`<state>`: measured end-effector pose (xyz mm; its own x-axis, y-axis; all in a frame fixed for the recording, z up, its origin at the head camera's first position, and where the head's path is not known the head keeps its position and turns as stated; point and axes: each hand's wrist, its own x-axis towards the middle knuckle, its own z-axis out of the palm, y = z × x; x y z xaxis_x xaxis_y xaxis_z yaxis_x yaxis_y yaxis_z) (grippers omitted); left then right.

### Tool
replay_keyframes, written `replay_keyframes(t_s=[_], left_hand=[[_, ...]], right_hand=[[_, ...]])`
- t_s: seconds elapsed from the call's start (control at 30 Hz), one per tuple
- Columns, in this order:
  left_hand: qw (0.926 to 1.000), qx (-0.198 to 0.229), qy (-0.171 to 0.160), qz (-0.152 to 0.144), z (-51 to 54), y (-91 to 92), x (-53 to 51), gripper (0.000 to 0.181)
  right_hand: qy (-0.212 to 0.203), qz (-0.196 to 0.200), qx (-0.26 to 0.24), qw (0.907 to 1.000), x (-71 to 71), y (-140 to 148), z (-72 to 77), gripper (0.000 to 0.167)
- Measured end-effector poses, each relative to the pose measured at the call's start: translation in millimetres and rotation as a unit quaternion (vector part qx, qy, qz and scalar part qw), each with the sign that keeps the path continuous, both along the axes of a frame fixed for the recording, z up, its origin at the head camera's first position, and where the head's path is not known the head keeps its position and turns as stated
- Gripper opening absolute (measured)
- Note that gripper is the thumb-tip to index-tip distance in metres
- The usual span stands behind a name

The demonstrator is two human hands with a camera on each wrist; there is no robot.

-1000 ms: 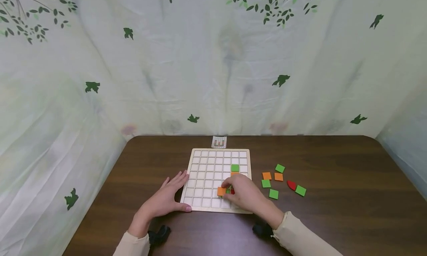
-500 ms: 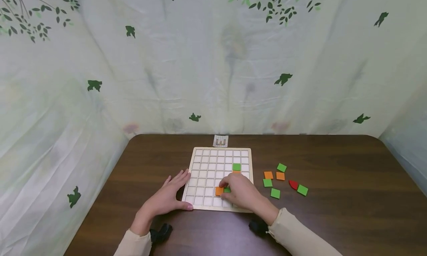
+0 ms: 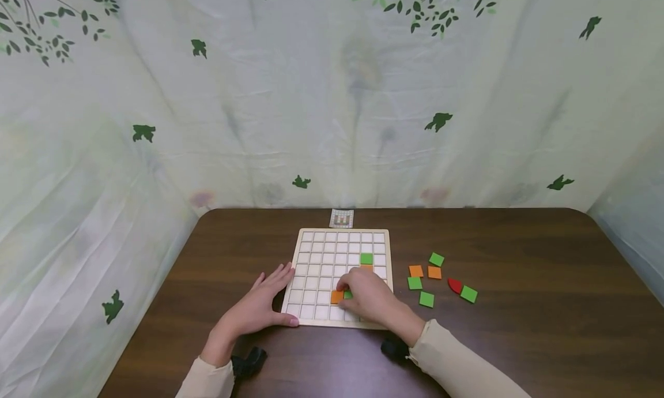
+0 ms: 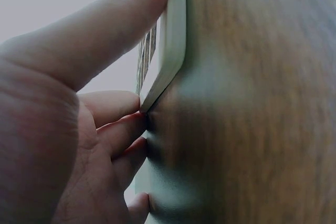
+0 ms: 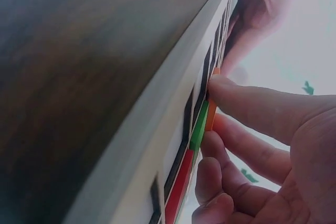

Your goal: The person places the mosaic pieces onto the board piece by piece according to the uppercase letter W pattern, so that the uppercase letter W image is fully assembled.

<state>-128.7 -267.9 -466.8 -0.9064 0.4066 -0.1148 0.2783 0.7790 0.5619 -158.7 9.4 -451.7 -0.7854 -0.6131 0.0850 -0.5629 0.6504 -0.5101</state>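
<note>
My right hand pinches an orange tile low on the white gridded board. In the right wrist view its thumb and a finger are at the orange tile, with a green tile and a red tile in line beside it. Farther up the board lie a green tile and an orange tile partly covered by the hand. My left hand rests at the board's left edge, fingers extended, thumb on the near corner; the left wrist view shows this thumb against the board.
Right of the board, several loose tiles lie on the brown table: green, orange and a red piece with a curved side. A small patterned card lies behind the board. Beyond the table hangs a leaf-print cloth.
My right hand has shifted slightly left along the board, and the orange tile at its fingertips has moved left with it. My left hand has stayed at the board's edge.
</note>
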Motion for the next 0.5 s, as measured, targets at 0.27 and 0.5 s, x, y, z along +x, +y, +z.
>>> replay_keyframes(t_s=[0.27, 0.5], left_hand=[[1.0000, 0.001, 0.000, -0.002, -0.5, 0.6, 0.0, 0.110], [1.0000, 0.003, 0.001, 0.002, -0.1, -0.9, 0.2, 0.110]], right_hand=[[-0.004, -0.003, -0.004, 1.0000, 0.4, -0.1, -1.5, 0.016], [-0.015, -0.004, -0.021, 0.9997, -2.8, 4.8, 1.0, 0.023]])
